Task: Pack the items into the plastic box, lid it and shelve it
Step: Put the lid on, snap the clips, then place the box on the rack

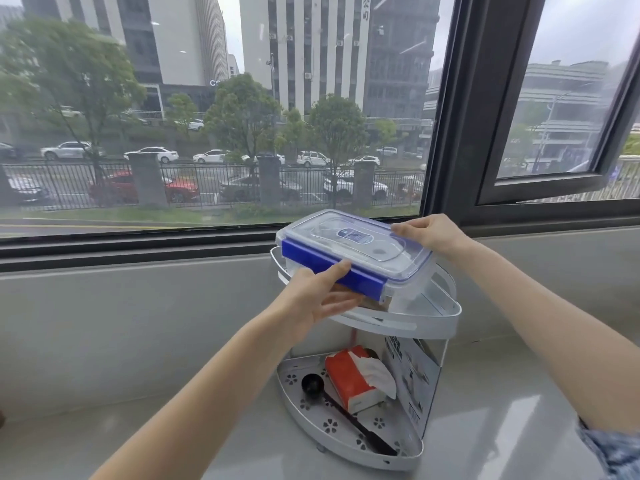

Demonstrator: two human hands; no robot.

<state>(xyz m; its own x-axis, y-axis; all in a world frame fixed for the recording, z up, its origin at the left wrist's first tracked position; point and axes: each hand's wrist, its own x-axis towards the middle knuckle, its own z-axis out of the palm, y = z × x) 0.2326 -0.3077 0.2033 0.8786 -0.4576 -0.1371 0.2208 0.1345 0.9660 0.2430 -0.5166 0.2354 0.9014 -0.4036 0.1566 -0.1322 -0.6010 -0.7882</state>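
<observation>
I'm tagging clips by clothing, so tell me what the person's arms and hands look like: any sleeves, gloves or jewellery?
Both forearms are bare up to the frame edge. The left hand and right hand wear no gloves, and no rings, watch or bracelet show. The only clothing visible is a patch of blue-and-white mottled, denim-like fabric at the lower right corner, by the right arm.

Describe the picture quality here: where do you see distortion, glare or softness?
Head view: the wide-angle lens bows the window frame; flat daylight, with glare on the sill at lower right; the street outside looks soft; the plastic box, left hand and right hand are fairly sharp.
</observation>
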